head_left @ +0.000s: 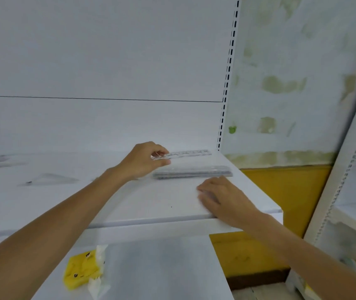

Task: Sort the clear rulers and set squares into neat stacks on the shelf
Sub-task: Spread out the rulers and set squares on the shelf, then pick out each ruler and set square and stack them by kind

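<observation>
Currently pinching near end of lone clear ruler (189,153) with left hand (143,162), at rear of shelf (151,202) | stack of clear rulers (192,172) just in front, beside left thumb | right hand (222,198) relaxed on shelf, holding nothing, just short of stack | clear set square (51,179) well left

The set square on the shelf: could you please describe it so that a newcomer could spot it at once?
Look along the white shelf, to the left of the left hand. The set square lies flat there, nearly see-through. It is a triangle, while the stack of rulers and the single ruler at the right are long strips.
</observation>
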Demonstrator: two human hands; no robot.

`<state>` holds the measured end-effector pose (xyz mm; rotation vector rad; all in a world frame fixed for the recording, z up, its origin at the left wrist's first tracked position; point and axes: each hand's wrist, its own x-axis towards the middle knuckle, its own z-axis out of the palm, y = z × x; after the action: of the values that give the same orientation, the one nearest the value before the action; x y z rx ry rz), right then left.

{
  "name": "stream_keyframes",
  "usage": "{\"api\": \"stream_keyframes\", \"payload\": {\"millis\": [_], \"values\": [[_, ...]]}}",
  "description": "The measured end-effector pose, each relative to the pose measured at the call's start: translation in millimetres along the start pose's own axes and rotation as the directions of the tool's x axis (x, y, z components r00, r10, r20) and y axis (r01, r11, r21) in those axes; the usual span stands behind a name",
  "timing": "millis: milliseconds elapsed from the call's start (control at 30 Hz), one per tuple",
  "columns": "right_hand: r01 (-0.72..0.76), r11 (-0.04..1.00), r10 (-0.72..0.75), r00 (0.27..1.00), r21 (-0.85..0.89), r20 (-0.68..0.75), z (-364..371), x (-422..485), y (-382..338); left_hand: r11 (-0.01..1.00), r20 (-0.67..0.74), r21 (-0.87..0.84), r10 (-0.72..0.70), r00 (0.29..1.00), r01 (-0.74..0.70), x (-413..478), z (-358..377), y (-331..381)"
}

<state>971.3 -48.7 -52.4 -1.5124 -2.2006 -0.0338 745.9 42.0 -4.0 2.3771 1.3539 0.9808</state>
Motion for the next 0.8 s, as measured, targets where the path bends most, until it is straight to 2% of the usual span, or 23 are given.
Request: {"api": "stream_keyframes", "payload": {"millis": [167, 367, 800], "values": [[0.013, 0.999, -0.016, 0.997, -0.041, -0.081, 2.6, -2.5, -2.0, 1.000, 0.053, 0.008, 0.029, 0.998, -0.030, 22.2, 20.1, 10.9], [0.033, 0.998, -0.037, 0.995, -0.049, -0.094, 3.6, -1.5, -0.2, 0.999, 0.097, -0.045, 0.016, 0.995, -0.011, 27.1, 38.1, 5.5], [0.020, 0.998, -0.027, 0.995, -0.066, -0.100, 3.8, -2.1, -2.5, 1.000, 0.180, 0.002, -0.006, 0.984, 0.005, 27.9, 53.1, 10.2]]}}
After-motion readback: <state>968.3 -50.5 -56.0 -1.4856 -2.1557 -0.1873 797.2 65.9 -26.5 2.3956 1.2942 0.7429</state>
